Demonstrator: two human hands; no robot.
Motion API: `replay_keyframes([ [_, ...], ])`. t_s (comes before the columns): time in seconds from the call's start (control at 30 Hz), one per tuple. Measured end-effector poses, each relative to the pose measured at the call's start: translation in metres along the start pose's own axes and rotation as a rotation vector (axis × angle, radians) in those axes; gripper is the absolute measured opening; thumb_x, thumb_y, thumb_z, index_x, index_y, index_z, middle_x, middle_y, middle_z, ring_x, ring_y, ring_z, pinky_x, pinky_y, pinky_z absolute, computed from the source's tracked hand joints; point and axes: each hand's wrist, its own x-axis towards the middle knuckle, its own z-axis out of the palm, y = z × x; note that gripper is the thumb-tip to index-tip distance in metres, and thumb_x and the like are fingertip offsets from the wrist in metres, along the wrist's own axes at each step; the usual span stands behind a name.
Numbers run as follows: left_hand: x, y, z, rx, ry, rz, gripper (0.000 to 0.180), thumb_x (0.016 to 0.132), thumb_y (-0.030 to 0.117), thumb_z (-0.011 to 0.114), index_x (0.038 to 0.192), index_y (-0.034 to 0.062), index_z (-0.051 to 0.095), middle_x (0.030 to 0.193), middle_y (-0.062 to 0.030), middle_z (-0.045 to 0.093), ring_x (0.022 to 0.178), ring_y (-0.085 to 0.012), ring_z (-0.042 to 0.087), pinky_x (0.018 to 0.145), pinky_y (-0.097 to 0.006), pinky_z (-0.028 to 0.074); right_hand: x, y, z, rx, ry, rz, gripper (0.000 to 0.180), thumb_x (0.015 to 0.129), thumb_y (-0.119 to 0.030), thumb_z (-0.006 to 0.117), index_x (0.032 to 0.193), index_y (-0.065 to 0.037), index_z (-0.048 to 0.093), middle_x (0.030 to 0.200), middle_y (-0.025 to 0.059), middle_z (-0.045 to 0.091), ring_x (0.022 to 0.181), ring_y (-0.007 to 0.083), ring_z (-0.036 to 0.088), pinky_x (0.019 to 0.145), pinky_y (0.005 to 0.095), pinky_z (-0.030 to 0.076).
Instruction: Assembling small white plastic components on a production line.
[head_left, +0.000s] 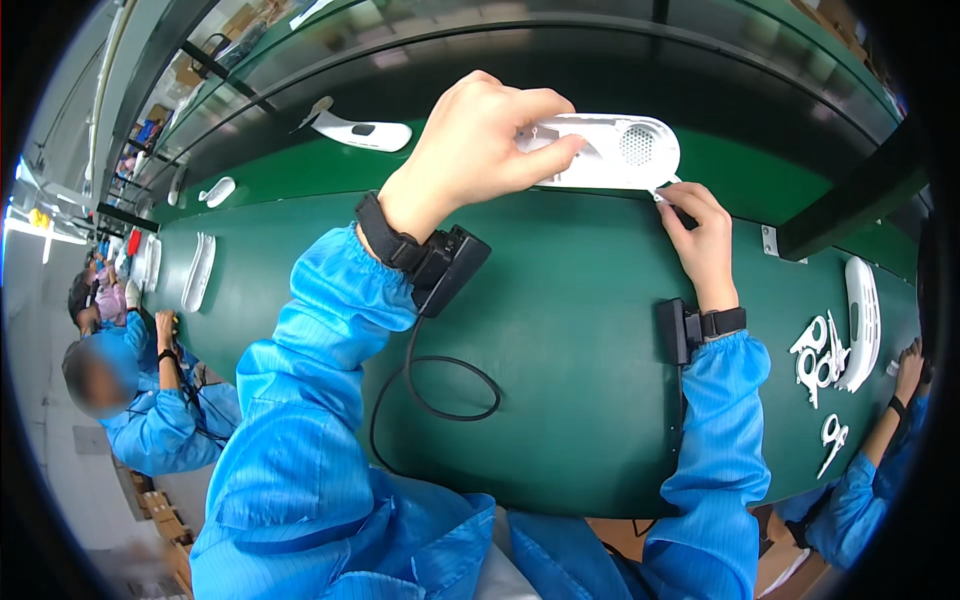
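A long white plastic housing [606, 165] with a round perforated grille near its right end is at the far side of the green table. My left hand [478, 145] grips its left part between thumb and fingers. Just below the grille end, my right hand [703, 238] pinches a small white plastic piece [662, 193] in its fingertips. That piece is close to the housing's lower right edge; whether they touch I cannot tell. Each wrist carries a black strapped device. My left fingers hide the housing's left end.
White shells lie at the back left [372, 134] and on the left of the table [199, 272]. To the right are ring-shaped white parts [822, 362], a slotted white cover [862, 325] and a dark post [850, 200]. A black cable [465, 415] loops mid-table. Co-workers sit on both sides.
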Motion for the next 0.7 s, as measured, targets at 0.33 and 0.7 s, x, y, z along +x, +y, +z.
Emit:
replay_keyframes([
  [0.33,-0.014,0.005,-0.013,0.059,-0.008,-0.013,0.024,0.074,0.026,0.072,0.087,0.0056,0.07,0.071,-0.008,0.067,0.056,-0.0241,0.054,0.061,-0.033,0.045,0.001,0.001,-0.001,0.002,-0.055,0.071,0.015,0.08,0.0,0.068,0.095,0.003,0.069,0.09,0.0091,0.067,0.068,0.0163,0.061,0.066,0.0267,0.05],
  [0.7,-0.028,0.005,-0.011,0.041,-0.031,-0.052,0.027,0.076,0.027,0.07,0.086,0.0016,0.069,0.062,-0.0129,0.064,0.056,-0.026,0.064,0.055,-0.031,0.049,0.001,0.002,0.0,0.008,-0.077,0.101,0.017,0.08,-0.001,0.069,0.096,0.002,0.07,0.091,0.0086,0.067,0.069,0.0148,0.061,0.067,0.0256,0.05],
])
